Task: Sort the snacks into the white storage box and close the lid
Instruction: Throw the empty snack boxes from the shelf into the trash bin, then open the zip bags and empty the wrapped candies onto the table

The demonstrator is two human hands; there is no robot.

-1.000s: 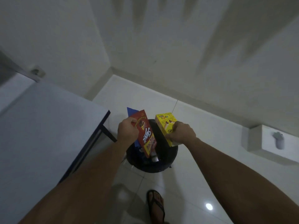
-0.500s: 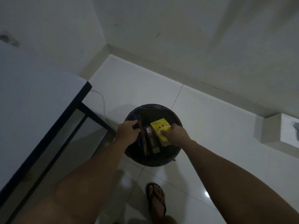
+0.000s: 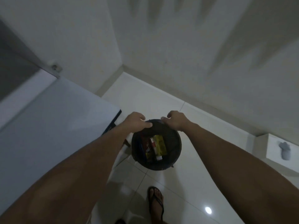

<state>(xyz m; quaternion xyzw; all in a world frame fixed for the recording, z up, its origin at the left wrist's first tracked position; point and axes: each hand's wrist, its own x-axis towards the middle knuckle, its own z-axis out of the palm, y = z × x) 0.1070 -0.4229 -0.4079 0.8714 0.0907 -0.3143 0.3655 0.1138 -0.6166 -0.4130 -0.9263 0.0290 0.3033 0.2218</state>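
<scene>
Below, both hands, the left hand (image 3: 135,121) and right hand (image 3: 175,119), curl their fingers over the far rim of a round black basket (image 3: 175,152), seemingly to lift it, with yellow snack box (image 3: 160,144) and other snack packets inside.

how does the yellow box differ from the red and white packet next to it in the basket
The yellow box is wider and blocky; the red and white packet is narrow and slim. The yellow box lies on the right of the pair, the packet against its left side. The packet reaches nearer the basket's close edge, ending in a pale tip; the box stops a little short. Both lie lengthwise inside the dark round basket, untouched by either hand.
</scene>
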